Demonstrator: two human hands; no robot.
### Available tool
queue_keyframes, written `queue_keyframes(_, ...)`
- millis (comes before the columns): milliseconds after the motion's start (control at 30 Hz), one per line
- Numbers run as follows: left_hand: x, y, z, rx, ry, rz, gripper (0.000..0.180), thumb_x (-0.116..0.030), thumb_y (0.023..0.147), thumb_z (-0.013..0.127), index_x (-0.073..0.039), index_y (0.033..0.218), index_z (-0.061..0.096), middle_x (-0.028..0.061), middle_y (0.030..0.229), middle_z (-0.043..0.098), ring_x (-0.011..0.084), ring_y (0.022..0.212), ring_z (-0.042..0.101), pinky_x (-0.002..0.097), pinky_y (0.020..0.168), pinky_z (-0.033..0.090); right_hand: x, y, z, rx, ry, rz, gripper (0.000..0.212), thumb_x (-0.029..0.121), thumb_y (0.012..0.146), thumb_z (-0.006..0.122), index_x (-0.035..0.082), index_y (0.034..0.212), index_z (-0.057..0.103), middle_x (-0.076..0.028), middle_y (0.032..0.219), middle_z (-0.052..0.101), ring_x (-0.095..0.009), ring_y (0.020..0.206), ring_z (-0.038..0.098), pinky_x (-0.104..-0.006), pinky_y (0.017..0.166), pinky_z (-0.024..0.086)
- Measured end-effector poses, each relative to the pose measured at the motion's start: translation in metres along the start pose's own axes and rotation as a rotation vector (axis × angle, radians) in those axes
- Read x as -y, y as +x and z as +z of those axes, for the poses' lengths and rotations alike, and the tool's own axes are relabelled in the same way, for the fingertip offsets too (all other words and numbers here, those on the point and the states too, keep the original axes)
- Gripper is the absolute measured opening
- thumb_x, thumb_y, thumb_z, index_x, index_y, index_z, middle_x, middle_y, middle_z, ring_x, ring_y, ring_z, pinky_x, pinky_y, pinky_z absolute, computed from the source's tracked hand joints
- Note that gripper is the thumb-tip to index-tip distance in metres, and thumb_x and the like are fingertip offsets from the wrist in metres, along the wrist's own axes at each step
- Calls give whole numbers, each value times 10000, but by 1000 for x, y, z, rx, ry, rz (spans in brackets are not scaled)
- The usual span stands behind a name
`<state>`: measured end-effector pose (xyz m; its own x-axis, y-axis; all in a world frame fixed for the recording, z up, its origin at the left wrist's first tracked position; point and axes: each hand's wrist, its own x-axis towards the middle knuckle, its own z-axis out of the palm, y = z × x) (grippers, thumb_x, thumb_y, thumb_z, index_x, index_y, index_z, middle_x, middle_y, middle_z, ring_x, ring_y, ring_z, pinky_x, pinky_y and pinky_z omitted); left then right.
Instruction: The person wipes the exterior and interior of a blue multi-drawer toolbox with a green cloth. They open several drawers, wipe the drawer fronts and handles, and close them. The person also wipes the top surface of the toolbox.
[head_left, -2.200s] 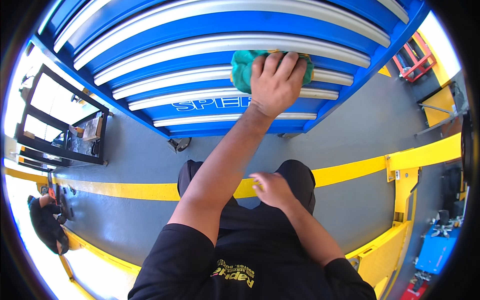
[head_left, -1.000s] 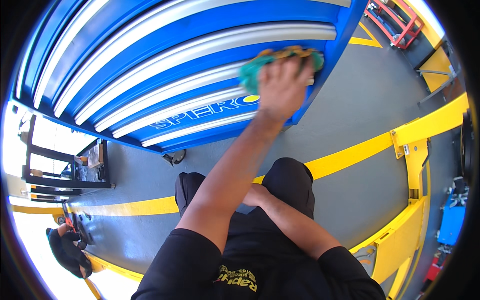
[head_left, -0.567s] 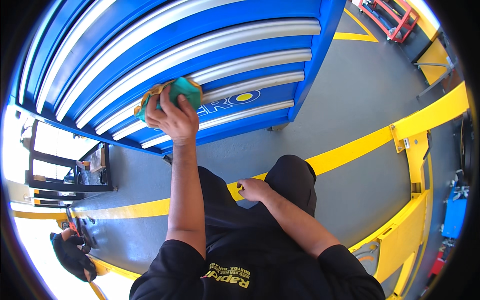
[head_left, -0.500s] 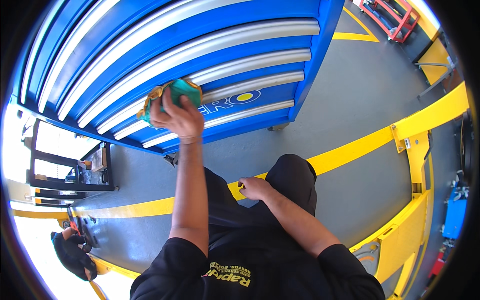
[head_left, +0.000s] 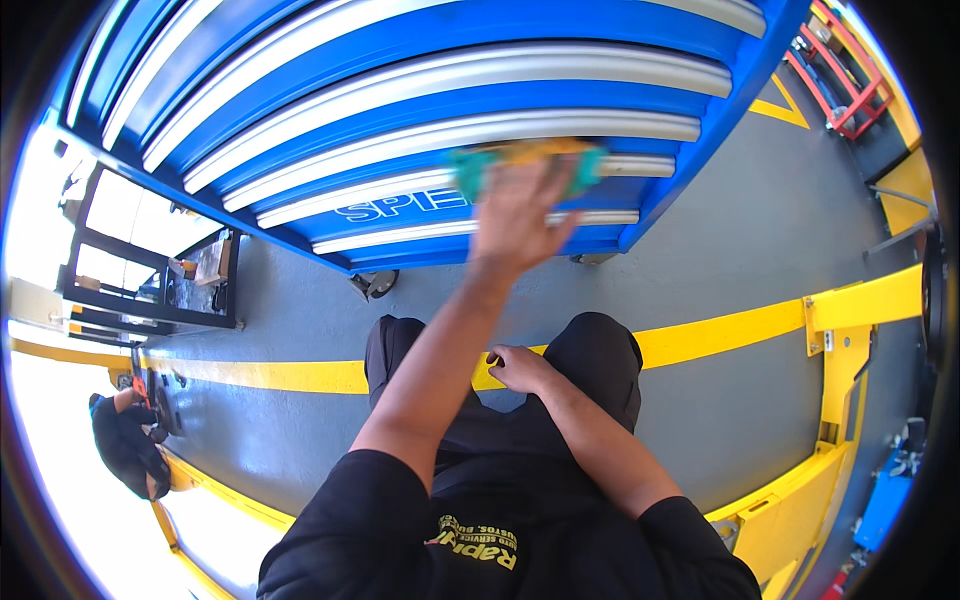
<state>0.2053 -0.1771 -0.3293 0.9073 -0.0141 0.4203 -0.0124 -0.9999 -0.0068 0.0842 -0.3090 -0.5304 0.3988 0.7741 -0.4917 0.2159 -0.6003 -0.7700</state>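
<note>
My left hand (head_left: pixel 518 215) reaches up and presses a green-and-orange cloth (head_left: pixel 583 172) against the front of a blue tool chest (head_left: pixel 560 88). The hand and cloth are blurred by motion, with the fingers over the cloth. Beneath them run the silver drawer handles (head_left: pixel 668 166) of the lower drawers, near the chest's right side. Part of the white lettering is covered by the hand. My right hand (head_left: pixel 522 368) rests on my right thigh, its fingers loosely curled with a gap at the thumb, holding nothing.
The chest stands on casters (head_left: pixel 378 284) over a grey floor with a yellow stripe (head_left: pixel 715 332). Yellow metal framework (head_left: pixel 845 375) stands at right, a red cart (head_left: pixel 850 80) at far right. A black shelf rack (head_left: pixel 150 312) is at left; another person (head_left: pixel 128 440) crouches beyond.
My left hand has slid the cloth rightward along the lower drawers, uncovering lettering on the left. My view has shifted, and the right hand stays on the thigh.
</note>
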Motion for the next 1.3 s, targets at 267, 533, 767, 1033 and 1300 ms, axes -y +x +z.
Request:
queue_keyframes(267, -21, -2, 27, -499, -69, -424, 956, -678, 1009, 496, -103, 1701, 173, 322, 1665, 201, 551, 1579, 88, 706, 1252, 64, 9, -15, -15, -26, 63, -16, 420, 294, 979, 667, 32, 1308, 653, -197, 1301, 708, -328, 1233, 662, -449, 1034, 526)
queue_keyframes(533, -102, 53, 30, -162, -249, 71, 927, -628, 927, 653, -97, 1630, 364, 232, 1559, 420, 432, 1490, 374, 646, 1252, 218, 30, -23, 8, -398, 243, -213, 413, 299, 990, 683, 40, 1310, 657, -191, 1344, 694, -298, 1266, 646, -438, 1043, 516)
queue_keyframes(767, 108, -73, 5, -368, 247, -249, 966, -674, 1002, 534, -100, 1698, 189, 338, 1702, 143, 523, 1589, 124, 689, 1260, 119, 20, -39, -37, -140, 110, -27, 313, 206, 986, 646, 37, 1247, 673, -192, 1141, 755, -349, 1090, 718, -428, 942, 556)
queue_keyframes(1033, 15, -14, 23, -573, 60, -407, 735, -320, 945, 716, -204, 1605, 411, 255, 1591, 332, 467, 1462, 337, 598, 1146, 280, 3, -57, -72, -615, 797, -287, 187, 56, 1004, 635, -26, 1172, 646, -100, 987, 740, -122, 888, 694, -282, 806, 551)
queue_keyframes(1300, -122, 67, -26, -855, -689, -39, 476, 30, 897, 686, -39, 1366, 641, 206, 1387, 467, 415, 1247, 480, 517, 1049, 418, 6, -62, -51, -595, -101, -249, 314, 148, 983, 705, 22, 1266, 652, -113, 1076, 759, -229, 973, 729, -376, 875, 569)
